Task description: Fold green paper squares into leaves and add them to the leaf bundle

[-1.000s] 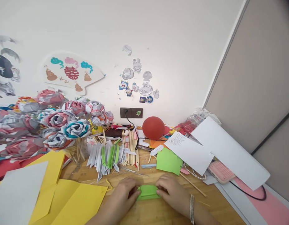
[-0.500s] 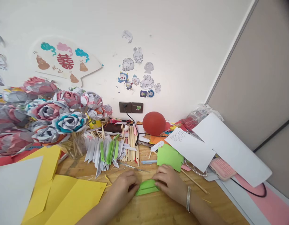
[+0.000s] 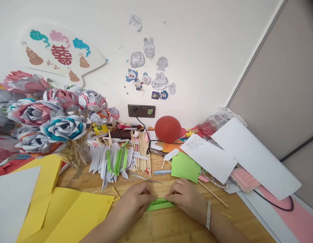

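Note:
A small strip of folded green paper (image 3: pixel 160 204) lies on the wooden table between my two hands. Its upper edge is raised along a crease. My left hand (image 3: pixel 138 199) pinches its left end, with the fingertips closed on the edge. At the opposite end, my right hand (image 3: pixel 183 195) grips the paper between thumb and curled fingers; a silvery bracelet is on that wrist. Just beyond my right hand rests a stack of green paper sheets (image 3: pixel 185 165). Folded white and green paper pieces (image 3: pixel 116 162) stand in a row behind my left hand.
Paper flowers (image 3: pixel 62 128) fill the left back. Yellow paper sheets (image 3: pixel 80 212) lie at the left front. Wooden sticks (image 3: pixel 142 152), a blue pen (image 3: pixel 162 172) and a red balloon (image 3: pixel 168 129) are toward the wall. White sheets (image 3: pixel 258 158) partly cover a pink calculator-like object (image 3: pixel 244 179) at right.
The green paper's upper edge has been lifted and folded toward me, so the strip looks narrower. My left fingers have slid inward along it. The camera view has shifted slightly.

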`<state>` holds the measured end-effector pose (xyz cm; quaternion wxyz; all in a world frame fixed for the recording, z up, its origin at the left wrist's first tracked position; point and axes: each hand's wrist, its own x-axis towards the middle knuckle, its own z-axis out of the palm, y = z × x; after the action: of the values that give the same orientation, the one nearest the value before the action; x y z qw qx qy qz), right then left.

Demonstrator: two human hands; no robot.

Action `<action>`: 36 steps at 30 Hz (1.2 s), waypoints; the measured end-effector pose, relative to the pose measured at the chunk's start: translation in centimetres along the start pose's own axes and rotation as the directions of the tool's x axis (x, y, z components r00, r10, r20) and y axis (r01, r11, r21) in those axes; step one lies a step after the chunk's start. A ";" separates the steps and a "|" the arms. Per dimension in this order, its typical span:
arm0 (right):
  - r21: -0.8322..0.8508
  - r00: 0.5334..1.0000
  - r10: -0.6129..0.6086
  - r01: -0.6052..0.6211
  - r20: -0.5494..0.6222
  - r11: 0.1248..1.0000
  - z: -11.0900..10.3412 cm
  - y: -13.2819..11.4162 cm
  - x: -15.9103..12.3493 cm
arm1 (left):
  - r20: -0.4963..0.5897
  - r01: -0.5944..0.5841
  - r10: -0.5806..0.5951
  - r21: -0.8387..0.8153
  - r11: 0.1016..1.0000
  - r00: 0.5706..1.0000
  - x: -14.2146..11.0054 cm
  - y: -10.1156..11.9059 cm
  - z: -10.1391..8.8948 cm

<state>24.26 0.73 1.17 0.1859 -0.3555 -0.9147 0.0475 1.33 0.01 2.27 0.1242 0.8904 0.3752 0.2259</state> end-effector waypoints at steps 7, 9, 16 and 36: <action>0.010 0.997 0.068 -0.069 0.039 0.998 0.0 0.0 -0.1 | 0.081 -0.013 0.024 -0.128 0.992 0.996 -0.4 -0.9 -0.4; 0.046 0.991 0.114 -0.117 0.063 0.992 -0.3 -0.4 0.1 | 0.069 -0.029 0.039 -0.131 0.991 0.997 -0.4 -0.9 -0.4; 0.214 0.917 0.374 -0.397 0.140 0.893 -1.3 -1.5 0.9 | 0.076 -0.054 0.061 -0.095 0.994 0.995 -0.6 -0.4 -0.7; 0.251 0.895 0.401 -0.441 0.196 0.862 -1.8 -1.7 0.9 | 0.190 -0.200 0.155 0.246 0.948 0.970 -0.4 0.2 -0.9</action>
<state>23.23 0.02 3.53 0.1578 -0.5118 -0.8084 0.2442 0.82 -0.37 3.03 0.0150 0.9450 0.3082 0.1085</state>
